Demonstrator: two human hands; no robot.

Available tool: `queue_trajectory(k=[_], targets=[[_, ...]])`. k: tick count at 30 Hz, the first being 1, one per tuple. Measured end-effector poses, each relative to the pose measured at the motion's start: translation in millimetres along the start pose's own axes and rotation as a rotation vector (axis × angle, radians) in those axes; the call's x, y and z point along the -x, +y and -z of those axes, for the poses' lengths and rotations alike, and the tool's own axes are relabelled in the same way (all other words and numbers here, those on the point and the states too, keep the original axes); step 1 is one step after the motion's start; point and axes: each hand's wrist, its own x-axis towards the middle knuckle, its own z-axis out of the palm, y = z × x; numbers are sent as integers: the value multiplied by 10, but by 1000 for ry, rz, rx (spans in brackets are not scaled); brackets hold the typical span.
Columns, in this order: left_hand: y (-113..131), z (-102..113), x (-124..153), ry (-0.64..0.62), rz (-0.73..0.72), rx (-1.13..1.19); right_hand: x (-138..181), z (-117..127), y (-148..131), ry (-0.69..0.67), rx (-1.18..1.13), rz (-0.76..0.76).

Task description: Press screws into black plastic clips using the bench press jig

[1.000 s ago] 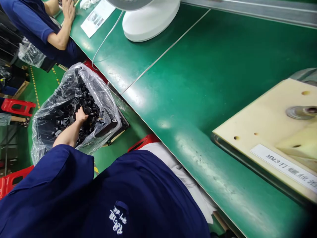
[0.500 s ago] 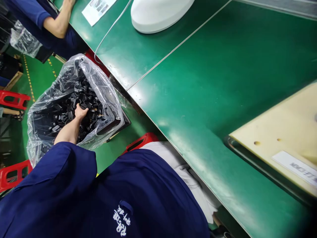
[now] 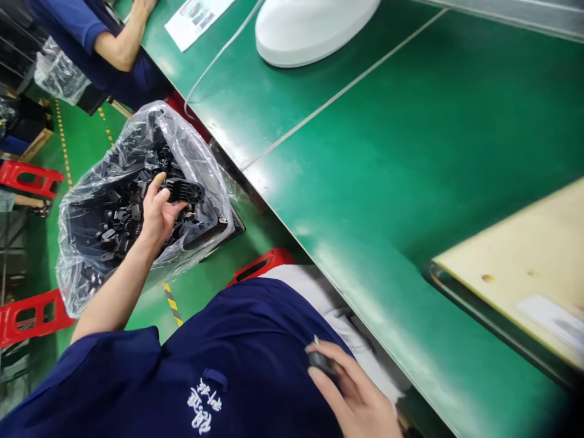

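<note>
My left hand [image 3: 159, 210] is over a plastic-lined bin, its fingers closed on a black plastic part [image 3: 186, 190] with a row of comb-like ribs. Under it, a heap of similar black parts [image 3: 121, 222] fills the bottom of the bin. A clear plastic liner [image 3: 77, 204] hangs over the bin's sides. Low in the picture, in front of my dark blue shirt, my right hand [image 3: 349, 380] grips a small black tool [image 3: 322, 363] with a short pointed metal tip. Its grip end is hidden by the fingers.
A green worktable [image 3: 356, 158] runs along my right. On it are a white rounded base [image 3: 310, 30], a printed sheet [image 3: 196, 21] and a cream board [image 3: 515, 261]. Red stools [image 3: 31, 319] stand on the floor. At the far left of the table, a co-worker's arm [image 3: 121, 48] leans.
My left hand has risen out of the heap and now holds a ribbed black part. My right hand has come into view with a small black tool. The camera view has shifted slightly.
</note>
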Motion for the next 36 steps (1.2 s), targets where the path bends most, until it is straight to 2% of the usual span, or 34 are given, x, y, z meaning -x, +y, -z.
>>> queue_trajectory(k=[2, 5, 7, 10, 14, 17, 22, 25, 28, 31, 34, 36], targets=[[166, -280, 426, -225, -81, 174, -92, -190, -119, 49, -40, 104], [361, -666, 1025, -526, -102, 340, -154, -349, -382, 141, -181, 306], [440, -852, 1338, -632, -97, 370, -158, -349, -526, 185, -289, 428], [490, -999, 1647, -737, -124, 377, -126, -267, -608, 254, -374, 524], [515, -1023, 1834, -900, -152, 311, -73, -169, -562, 325, -427, 576], [547, -1010, 1903, -948, -182, 301, -35, -134, -529, 370, -441, 567], [577, -1017, 2011, -912, -260, 251, 15, -143, -489, 521, -523, 343], [547, -1009, 2113, -934, -279, 218, 8, -190, -459, 597, -570, 270], [527, -1036, 2238, -973, -272, 235, 5, -247, -454, 563, -661, 236], [563, -1138, 2360, -1030, -330, 282, 60, -264, -497, 533, -868, 240], [609, -1258, 2458, -1146, -430, 360, 170, -121, -585, 621, -1021, 250], [602, -1304, 2502, -1245, -482, 394, 223, 120, -652, 741, -919, 246]])
